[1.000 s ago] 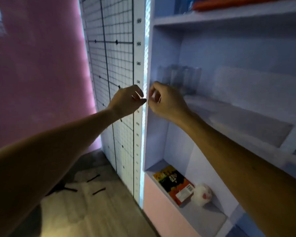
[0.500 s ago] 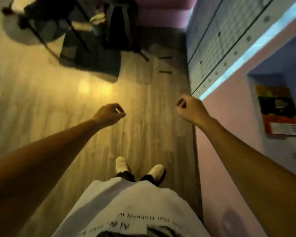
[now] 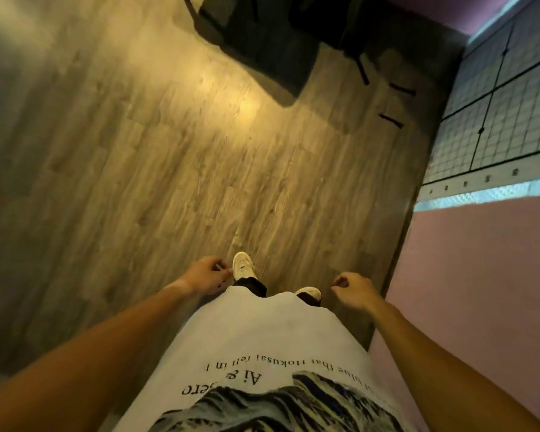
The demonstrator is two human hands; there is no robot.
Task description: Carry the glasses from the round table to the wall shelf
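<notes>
I look straight down at the wooden floor (image 3: 169, 169). My left hand (image 3: 205, 275) hangs by my left hip, fingers loosely curled, holding nothing. My right hand (image 3: 354, 289) hangs by my right hip, likewise loosely curled and empty. No glasses, round table or shelf compartment show in this view. The pink side of the shelf unit (image 3: 480, 291) stands close at my right.
My white shoes (image 3: 243, 265) stand on the floor below my shirt. A dark mat with dark furniture legs (image 3: 262, 48) lies ahead. A gridded wall panel (image 3: 499, 120) stands at the upper right. Two short dark strips (image 3: 392, 120) lie on the floor near it.
The view swung from the shelf down to the floor. Both hands dropped from shelf height to my hips, empty throughout.
</notes>
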